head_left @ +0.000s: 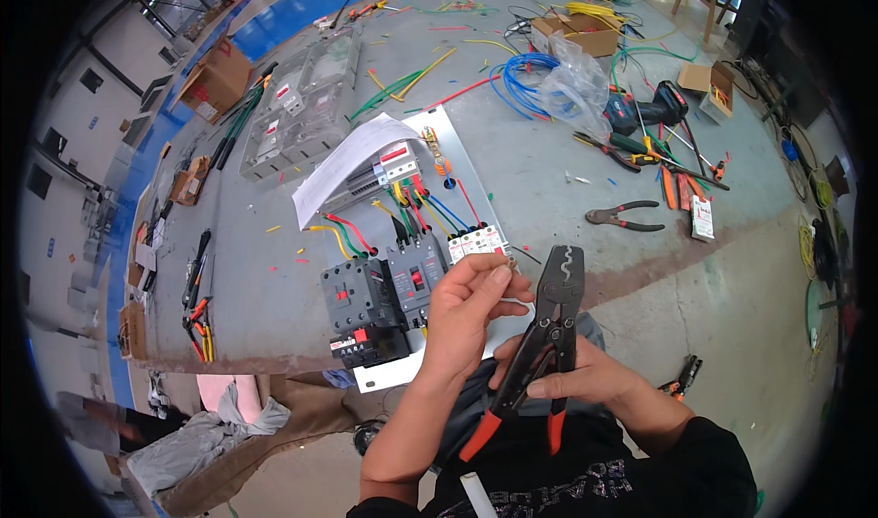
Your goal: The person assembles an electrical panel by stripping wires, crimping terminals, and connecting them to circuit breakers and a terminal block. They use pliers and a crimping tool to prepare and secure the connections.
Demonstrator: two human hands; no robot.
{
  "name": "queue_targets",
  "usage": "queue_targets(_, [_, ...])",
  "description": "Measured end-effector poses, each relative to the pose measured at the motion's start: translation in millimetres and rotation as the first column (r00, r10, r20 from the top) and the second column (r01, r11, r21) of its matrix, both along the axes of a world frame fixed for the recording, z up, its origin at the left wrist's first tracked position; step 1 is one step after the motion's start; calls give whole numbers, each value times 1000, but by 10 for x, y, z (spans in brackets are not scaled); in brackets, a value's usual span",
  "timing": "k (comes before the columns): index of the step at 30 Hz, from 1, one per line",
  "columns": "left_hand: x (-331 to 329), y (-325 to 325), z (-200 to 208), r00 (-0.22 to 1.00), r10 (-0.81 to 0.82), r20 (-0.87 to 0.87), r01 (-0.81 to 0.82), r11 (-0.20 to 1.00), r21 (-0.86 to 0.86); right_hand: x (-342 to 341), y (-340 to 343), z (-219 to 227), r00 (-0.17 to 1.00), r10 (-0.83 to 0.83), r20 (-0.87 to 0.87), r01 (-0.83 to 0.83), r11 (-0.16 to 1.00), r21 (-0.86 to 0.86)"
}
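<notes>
My right hand [585, 376] grips a black crimping tool [560, 289] with red handle ends; its notched jaws point up and away from me. Beside those jaws, my left hand [468, 308] has thumb and forefinger pinched together. What they hold, if anything, is too small to make out. Just beyond lies a white mounting plate [468, 175] with electrical parts on it. These include a dark contactor [352, 291], a grey circuit breaker [418, 280] and small white breakers [477, 242]. Coloured wires [416, 202] join several of them, and paper sheets [347, 166] cover part of the plate.
Combination pliers [626, 216] lie right of the plate on the grey table [530, 175]. Farther right are a cordless drill [645, 108], screwdrivers and a small white box [701, 218]. Blue wire [523, 84] is coiled at the back. Clear-lidded enclosures [306, 106] stand far left.
</notes>
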State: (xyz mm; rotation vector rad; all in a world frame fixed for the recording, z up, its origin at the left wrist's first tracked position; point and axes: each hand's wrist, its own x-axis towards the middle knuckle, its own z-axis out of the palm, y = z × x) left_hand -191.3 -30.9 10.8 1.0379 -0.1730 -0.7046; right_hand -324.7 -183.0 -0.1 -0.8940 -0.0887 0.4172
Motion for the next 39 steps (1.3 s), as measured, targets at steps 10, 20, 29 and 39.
queue_targets(10, [-66,-139,21,993,-36,-111,17,986,-168,-12,69,38,976,185,-113,-127,909,397])
queue_targets(20, [-123,-162,-120,993,-105,-52,84,945,-316,-12,246,-77,985,167,-46,-114,824,555])
queue_targets(29, [-127,-207,-153,988,-129,-86,88,923,-373,-15,260,-88,982,178,-56,-107,782,614])
queue_targets(39, [-160,-259,-241,982,-172,-76,120,886,-448,-12,301,-177,984,177,-9,-136,784,606])
